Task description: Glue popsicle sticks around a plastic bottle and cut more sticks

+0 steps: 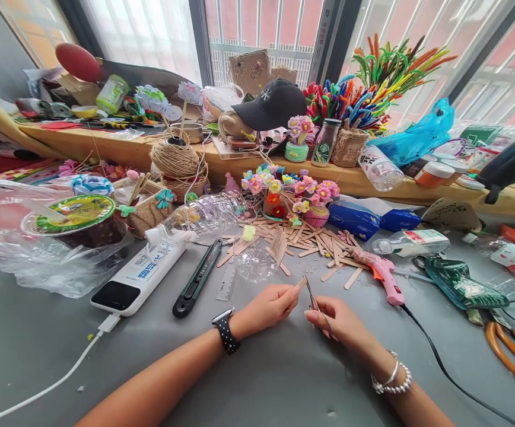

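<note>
My left hand (272, 306) is closed round a short piece of wooden craft stick (302, 283), whose end sticks out past the fingertips. In my right hand (341, 323) is a small pair of metal scissors (311, 295), with fingers at the handles. The blades point up and meet the stick's end; whether they cut into it I cannot tell. Just beyond lies a clear plastic bottle piece (255, 264) with a craft stick (277, 246) standing against it. Behind it, many loose craft sticks (324, 240) are scattered over the grey table (257, 379).
A pink glue gun (382, 276) lies at right, its black cord running toward the front edge. To the left are a utility knife (197, 279), a clear ruler (226, 283) and a white power bank (139, 273) with a cable. Orange-handled scissors (506, 350) lie far right.
</note>
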Demonstrator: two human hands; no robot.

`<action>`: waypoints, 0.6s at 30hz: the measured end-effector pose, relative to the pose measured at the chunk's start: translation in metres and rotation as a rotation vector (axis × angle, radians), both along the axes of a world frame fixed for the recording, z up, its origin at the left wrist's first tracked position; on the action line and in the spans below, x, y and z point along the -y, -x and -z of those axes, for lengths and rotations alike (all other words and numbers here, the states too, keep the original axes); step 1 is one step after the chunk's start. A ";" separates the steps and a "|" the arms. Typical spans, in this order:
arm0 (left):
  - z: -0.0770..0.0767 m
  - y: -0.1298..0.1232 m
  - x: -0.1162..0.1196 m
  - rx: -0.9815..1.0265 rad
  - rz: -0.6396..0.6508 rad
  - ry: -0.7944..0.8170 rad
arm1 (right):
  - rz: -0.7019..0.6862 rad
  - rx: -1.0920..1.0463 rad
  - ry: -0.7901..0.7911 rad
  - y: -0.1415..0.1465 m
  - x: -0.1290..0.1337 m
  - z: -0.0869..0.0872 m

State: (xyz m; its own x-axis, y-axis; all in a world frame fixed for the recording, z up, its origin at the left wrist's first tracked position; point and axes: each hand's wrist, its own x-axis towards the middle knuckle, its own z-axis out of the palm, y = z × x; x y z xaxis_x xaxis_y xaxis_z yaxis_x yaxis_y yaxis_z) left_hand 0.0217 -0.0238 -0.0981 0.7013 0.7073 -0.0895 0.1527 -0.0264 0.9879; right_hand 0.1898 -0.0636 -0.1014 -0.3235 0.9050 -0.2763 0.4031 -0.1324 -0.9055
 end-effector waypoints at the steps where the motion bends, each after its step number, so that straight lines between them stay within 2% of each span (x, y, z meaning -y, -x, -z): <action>1: 0.000 0.000 0.000 -0.003 -0.001 0.003 | 0.017 0.011 -0.025 0.000 0.000 0.001; 5: 0.000 0.000 0.001 0.005 -0.004 0.007 | 0.063 0.015 -0.088 0.000 0.000 0.005; 12: -0.003 0.001 0.001 -0.058 0.014 0.002 | -0.061 -0.052 0.020 -0.002 0.000 0.004; 18: -0.001 0.001 0.000 -0.032 0.025 0.008 | 0.053 0.067 -0.122 0.001 0.002 0.004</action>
State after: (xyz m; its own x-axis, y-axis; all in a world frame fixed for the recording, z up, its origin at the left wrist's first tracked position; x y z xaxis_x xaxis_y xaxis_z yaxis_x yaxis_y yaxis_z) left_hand 0.0208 -0.0242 -0.0967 0.7152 0.6889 -0.1179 0.1836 -0.0224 0.9827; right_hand 0.1887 -0.0659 -0.1053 -0.2589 0.9486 -0.1823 0.4583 -0.0455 -0.8876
